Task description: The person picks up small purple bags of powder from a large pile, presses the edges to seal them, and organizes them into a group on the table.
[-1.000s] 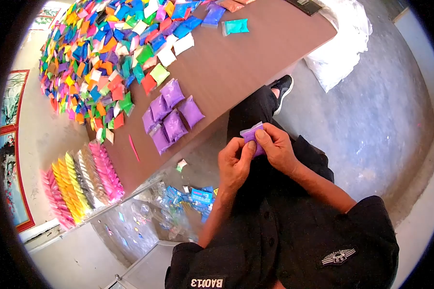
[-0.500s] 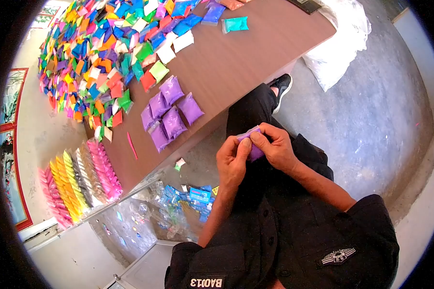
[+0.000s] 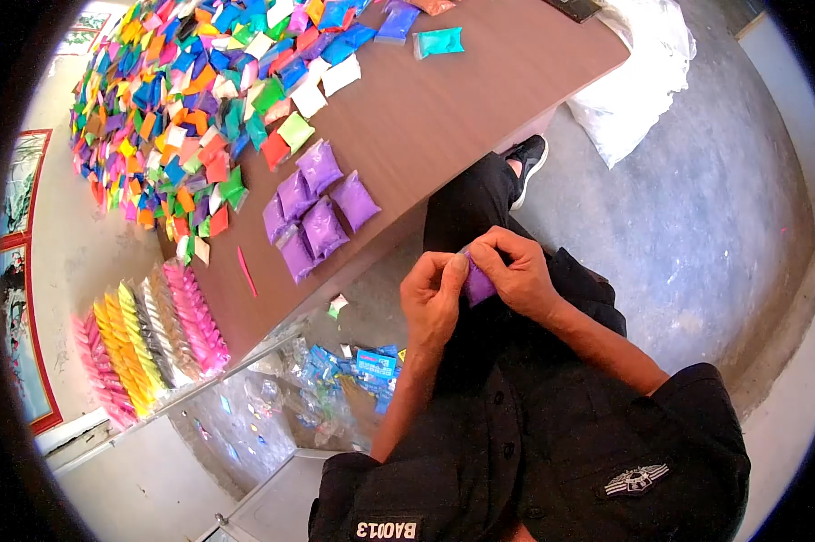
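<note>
Above my lap, a small clear bag with purple filling (image 3: pixel 480 286) is pinched between both hands. My left hand (image 3: pixel 435 294) is closed on the left of its top edge, thumb and fingertips together. Just beside it, my right hand (image 3: pixel 514 269) pinches the same edge, hiding part of the bag. Several like purple bags (image 3: pixel 324 228) lie grouped on the brown table (image 3: pixel 426 117), near its front edge and apart from my hands.
A large heap of colourful small bags (image 3: pixel 182 117) covers the table's far left. Rows of bagged twisted strips (image 3: pixel 150 339) stand at the left end, near a thin red strip (image 3: pixel 247 271). A teal bag (image 3: pixel 438 42) lies farther back. A white sack (image 3: pixel 629 99) rests beyond the table.
Both hands still hold the purple bag. My fingers have shifted along its top edge, and less of that edge shows now. The view has moved slightly.
</note>
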Demonstrator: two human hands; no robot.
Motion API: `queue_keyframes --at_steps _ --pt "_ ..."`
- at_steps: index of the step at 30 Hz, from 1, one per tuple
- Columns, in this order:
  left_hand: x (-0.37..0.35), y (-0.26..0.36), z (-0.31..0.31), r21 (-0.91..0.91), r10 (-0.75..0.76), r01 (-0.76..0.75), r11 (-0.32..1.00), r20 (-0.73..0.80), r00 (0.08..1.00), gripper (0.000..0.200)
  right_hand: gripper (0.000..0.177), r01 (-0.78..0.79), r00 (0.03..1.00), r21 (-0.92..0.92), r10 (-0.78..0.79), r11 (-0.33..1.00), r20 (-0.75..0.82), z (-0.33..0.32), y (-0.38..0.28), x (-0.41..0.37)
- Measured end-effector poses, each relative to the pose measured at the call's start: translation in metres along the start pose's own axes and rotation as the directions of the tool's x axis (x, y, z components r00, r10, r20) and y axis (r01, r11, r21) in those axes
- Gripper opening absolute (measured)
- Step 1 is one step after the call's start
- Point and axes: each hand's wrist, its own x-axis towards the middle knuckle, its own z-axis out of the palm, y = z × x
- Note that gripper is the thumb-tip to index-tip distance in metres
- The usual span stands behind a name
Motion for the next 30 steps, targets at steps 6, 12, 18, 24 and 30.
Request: queue_keyframes --at_steps 6,12,18,24,30 --pt "-0.001 0.003 0.000 0.092 0.061 -0.058 0.994 -0.023 0.998 0.017 0.018 -0.067 0.995 -0.011 0.068 0.998 0.067 0.000 -0.006 0.001" --pt "-0.002 0.012 0.009 -0.140 -0.122 0.123 0.983 0.020 0.992 0.015 0.019 -0.050 0.999 -0.038 0.050 0.998 -0.015 -0.003 -0.004 0.001" --pt "0.001 -0.001 0.001 -0.011 -0.134 0.136 0.991 0.114 0.984 0.014 0.022 -0.056 0.997 0.054 0.059 0.997 -0.049 -0.001 0.002 0.003" --pt "-0.002 -0.004 -0.003 0.063 -0.011 0.005 0.998 0.093 0.996 0.017 0.024 -0.124 0.992 0.161 0.116 0.979 0.055 0.006 0.004 0.001" --pt "-0.002 0.007 0.006 -0.068 -0.161 0.167 0.984 0.082 0.984 0.022 0.025 -0.075 0.996 0.044 0.077 0.996 -0.044 0.002 0.003 0.002"
